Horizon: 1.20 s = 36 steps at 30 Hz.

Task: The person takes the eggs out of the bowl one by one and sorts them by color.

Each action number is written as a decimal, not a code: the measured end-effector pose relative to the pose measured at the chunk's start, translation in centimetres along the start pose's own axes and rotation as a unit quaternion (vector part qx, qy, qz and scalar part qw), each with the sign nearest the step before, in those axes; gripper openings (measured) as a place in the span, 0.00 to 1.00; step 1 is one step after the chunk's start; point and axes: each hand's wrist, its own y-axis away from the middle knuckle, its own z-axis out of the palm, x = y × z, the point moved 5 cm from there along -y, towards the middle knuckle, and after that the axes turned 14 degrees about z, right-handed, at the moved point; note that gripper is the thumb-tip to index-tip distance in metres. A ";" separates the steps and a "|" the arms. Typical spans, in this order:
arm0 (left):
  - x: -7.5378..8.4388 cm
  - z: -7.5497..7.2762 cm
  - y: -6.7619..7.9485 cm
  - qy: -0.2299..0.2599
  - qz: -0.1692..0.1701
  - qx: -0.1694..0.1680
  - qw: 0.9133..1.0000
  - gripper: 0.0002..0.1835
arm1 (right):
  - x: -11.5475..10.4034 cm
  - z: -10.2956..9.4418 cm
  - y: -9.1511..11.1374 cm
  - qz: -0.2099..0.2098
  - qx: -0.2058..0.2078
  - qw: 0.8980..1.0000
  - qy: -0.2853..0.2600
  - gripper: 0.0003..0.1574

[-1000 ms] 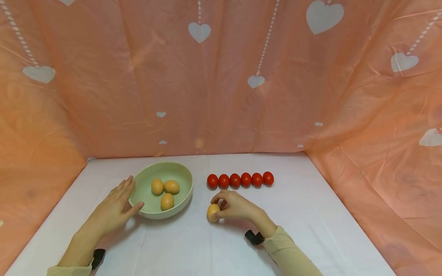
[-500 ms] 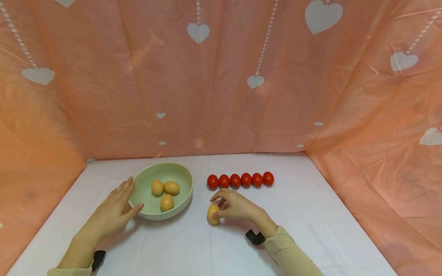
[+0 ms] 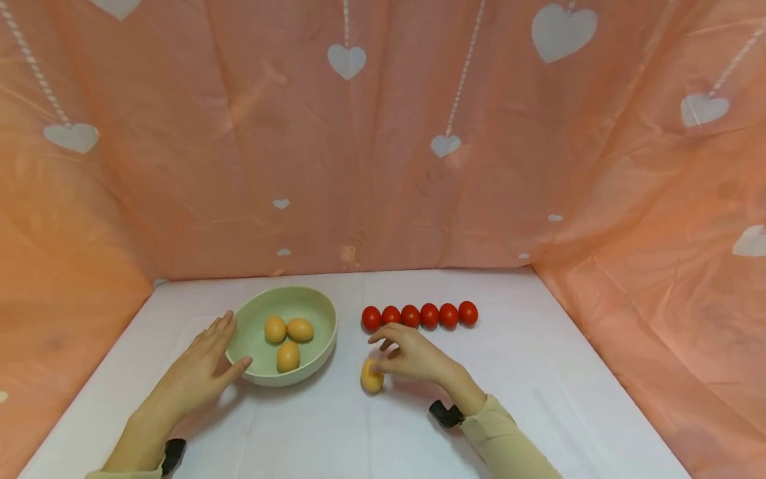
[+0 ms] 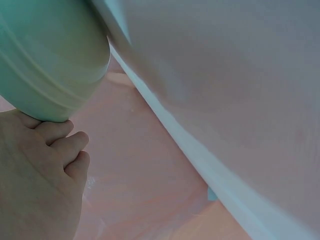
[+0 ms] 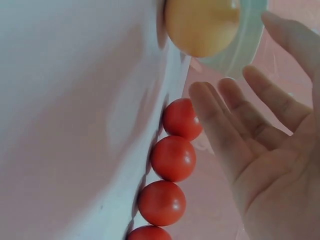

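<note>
My left hand (image 3: 197, 369) lies with straight fingers along the near left side of a pale green bowl (image 3: 328, 346), its thumb over the rim. In the left wrist view its fingertips touch the outer wall of the bowl (image 4: 60, 60). Three yellow egg-shaped fruits (image 3: 288, 357) lie inside. Another yellow egg-shaped fruit (image 3: 372, 379) stands on the white table, right of the bowl. My right hand (image 3: 419, 356) hovers just over it, fingers spread. In the right wrist view, the fingers (image 5: 220, 125) are clear of this yellow fruit (image 5: 200, 25).
Behind my right hand, several red cherry tomatoes (image 3: 429, 316) form a straight row on the white table (image 3: 514, 372). Orange cloth (image 3: 383, 166) with white hearts encloses the back and both sides. Each wrist wears a black camera mount (image 3: 445, 414).
My right hand has let go of the yellow fruit; its fingers have opened and lifted slightly. The fruit stays on the table. My left hand keeps its place at the bowl.
</note>
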 end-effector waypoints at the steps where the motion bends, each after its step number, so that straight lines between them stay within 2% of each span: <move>1: 0.0 0.0 0.0 -0.001 0.000 0.002 1.000 0.47 | -0.1 -0.1 0.0 -0.005 0.004 1.000 -0.003 0.28; 8: 0.0 0.1 -0.2 -0.002 -0.002 -0.007 1.000 0.47 | -1.1 -0.8 -0.4 -0.044 0.037 0.998 -0.010 0.25; 13: 0.1 0.0 -0.3 0.002 -0.010 -0.017 1.000 0.48 | -3.1 -1.2 -1.1 -0.082 0.071 0.994 0.011 0.24; 19: 0.2 -0.2 -0.2 0.008 -0.014 -0.023 1.000 0.48 | -5.8 -1.2 -2.9 -0.121 0.086 0.988 0.044 0.24; 23: 0.2 0.0 -0.2 0.008 -0.012 -0.021 1.000 0.48 | -7.1 -0.8 -4.1 -0.138 0.073 0.987 0.049 0.24; 29: 0.3 0.0 -0.2 0.008 -0.011 -0.021 1.000 0.48 | -8.5 0.3 -5.7 -0.150 0.018 0.987 0.063 0.25; 36: 0.2 -0.2 -0.1 -0.001 -0.009 -0.015 1.000 0.48 | -10.2 2.3 -7.5 -0.148 -0.040 0.980 0.125 0.25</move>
